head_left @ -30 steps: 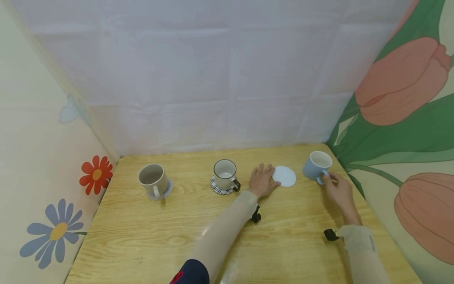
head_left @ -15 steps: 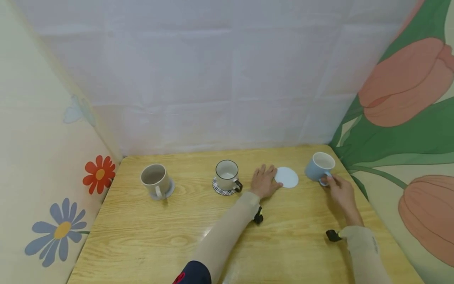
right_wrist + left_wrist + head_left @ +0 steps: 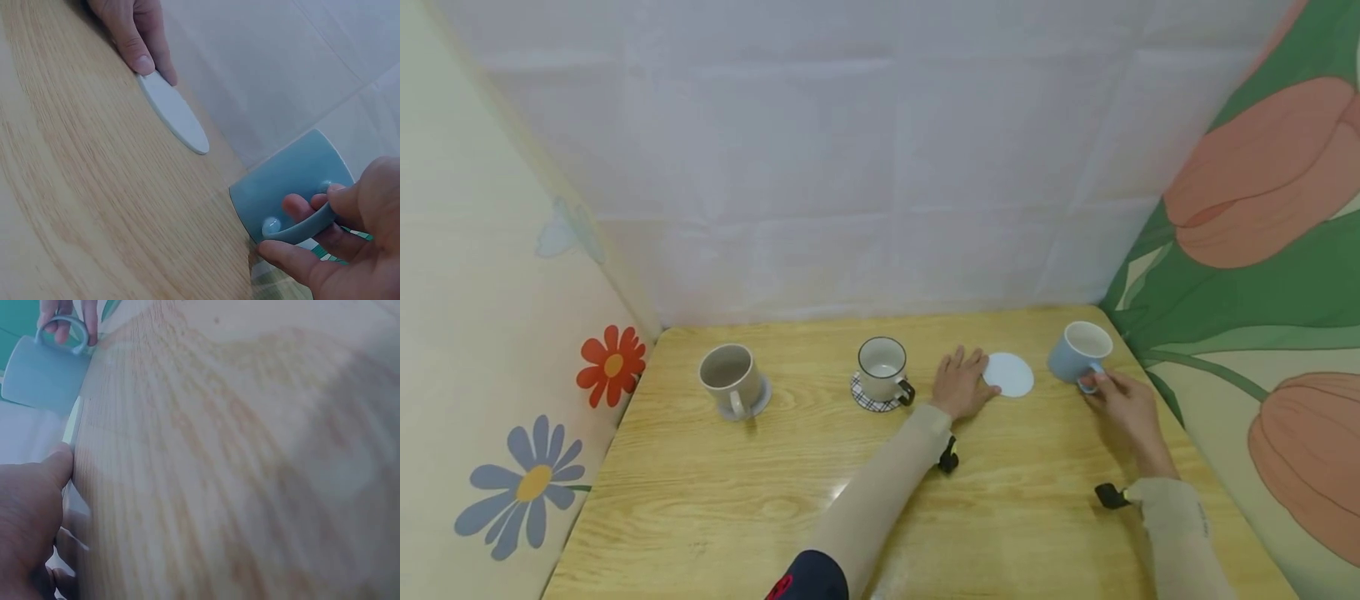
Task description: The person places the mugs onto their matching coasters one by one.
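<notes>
My right hand (image 3: 1127,408) holds the handle of a light blue mug (image 3: 1072,358) near the table's back right corner. In the right wrist view, fingers curl through the handle, and the upright mug's base is close to the tabletop. To the left, a round white coaster (image 3: 1009,375) lies on the wood with nothing on it. My left hand (image 3: 958,387) holds the coaster's left edge between thumb and forefinger, its other fingers spread on the table. In the right wrist view this hand (image 3: 134,31) is at the coaster's (image 3: 175,115) far end.
A white mug with a black rim (image 3: 880,371) stands on a checked coaster (image 3: 868,406) left of my left hand. Farther left, a beige mug (image 3: 728,379) sits on a grey coaster (image 3: 762,396). A white sheet (image 3: 880,167) backs the wooden table (image 3: 737,500); patterned walls flank it.
The head view has shifted slightly, so everything appears a little farther right. Both hands, the mugs and the coasters keep their places relative to one another.
</notes>
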`<move>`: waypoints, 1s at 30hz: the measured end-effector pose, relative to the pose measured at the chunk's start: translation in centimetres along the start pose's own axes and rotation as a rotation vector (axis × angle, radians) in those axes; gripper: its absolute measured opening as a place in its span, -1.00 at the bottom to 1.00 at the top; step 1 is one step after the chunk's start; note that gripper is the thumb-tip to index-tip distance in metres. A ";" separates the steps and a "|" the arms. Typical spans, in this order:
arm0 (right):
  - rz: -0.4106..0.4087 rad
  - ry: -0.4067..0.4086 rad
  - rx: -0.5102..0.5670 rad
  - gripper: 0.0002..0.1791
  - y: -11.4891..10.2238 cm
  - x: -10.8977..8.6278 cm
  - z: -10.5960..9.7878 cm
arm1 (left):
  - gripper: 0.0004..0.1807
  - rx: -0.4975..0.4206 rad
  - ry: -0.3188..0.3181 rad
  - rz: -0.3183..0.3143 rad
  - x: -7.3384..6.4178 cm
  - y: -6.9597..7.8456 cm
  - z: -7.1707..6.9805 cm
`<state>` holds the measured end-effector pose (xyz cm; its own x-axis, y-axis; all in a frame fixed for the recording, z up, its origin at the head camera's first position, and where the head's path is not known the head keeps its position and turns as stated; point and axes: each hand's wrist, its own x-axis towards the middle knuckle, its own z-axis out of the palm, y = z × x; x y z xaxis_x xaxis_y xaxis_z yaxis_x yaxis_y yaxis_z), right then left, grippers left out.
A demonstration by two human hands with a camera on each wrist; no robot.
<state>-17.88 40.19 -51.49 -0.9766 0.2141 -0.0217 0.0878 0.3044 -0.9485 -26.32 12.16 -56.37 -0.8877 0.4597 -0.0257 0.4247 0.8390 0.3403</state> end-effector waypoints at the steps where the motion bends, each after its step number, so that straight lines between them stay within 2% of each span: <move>1: 0.003 0.002 0.003 -0.40 -0.1 0.0 0.0 | -0.18 0.005 0.003 0.000 0.1 0.0 0.0; 6: 0.000 0.007 0.001 -0.39 -0.3 -0.1 0.2 | -0.18 0.015 0.012 -0.001 0.1 0.1 -0.1; 13: 0.024 0.001 0.059 -0.38 -0.5 -0.3 0.2 | -0.18 0.011 0.007 -0.011 0.3 -0.1 0.3; 22: 0.032 0.006 0.030 -0.40 -0.8 -0.5 0.1 | -0.18 0.019 0.016 -0.009 0.4 -0.2 0.7; 30: 0.021 0.012 0.083 -0.37 -1.4 -0.7 0.2 | -0.17 0.012 0.007 -0.010 0.4 -0.2 0.5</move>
<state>-17.37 39.40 -50.19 -0.9722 0.2307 -0.0390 0.0915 0.2213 -0.9709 -26.63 12.31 -56.92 -0.8930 0.4494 -0.0225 0.4179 0.8469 0.3289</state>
